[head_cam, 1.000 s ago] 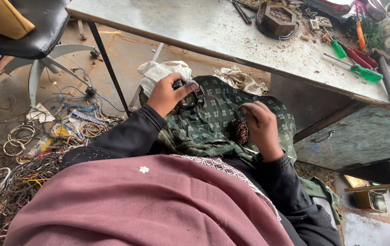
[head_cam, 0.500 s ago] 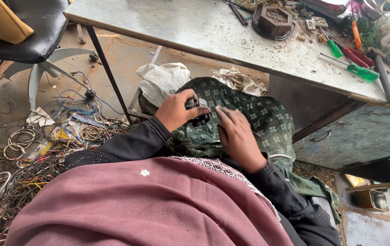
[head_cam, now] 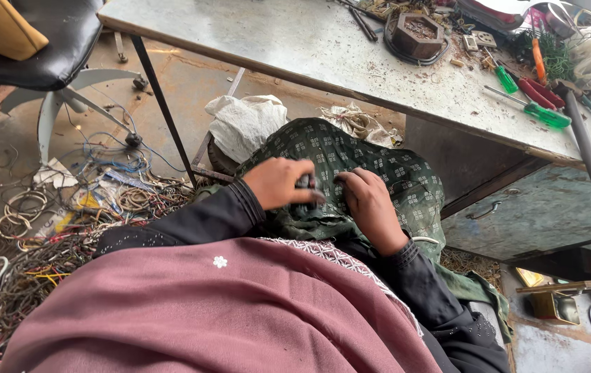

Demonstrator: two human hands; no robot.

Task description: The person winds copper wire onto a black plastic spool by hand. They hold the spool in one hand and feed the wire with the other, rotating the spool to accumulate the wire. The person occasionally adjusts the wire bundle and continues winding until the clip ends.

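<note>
My left hand is closed around a small dark object on my lap, which is covered by green patterned cloth. Close beside it to the right, my right hand has its fingers curled at the same object; what they pinch is hidden. A mauve shawl and black sleeves fill the lower part of the view.
A grey metal table stands ahead with screwdrivers, a dark square part and clutter at its right. Tangled wires cover the floor at left. A black office chair stands upper left. A white bag lies beyond my knee.
My right hand moved left from the lap's right side to meet the left hand. My left hand came slightly nearer and lower, still on the small dark object.
</note>
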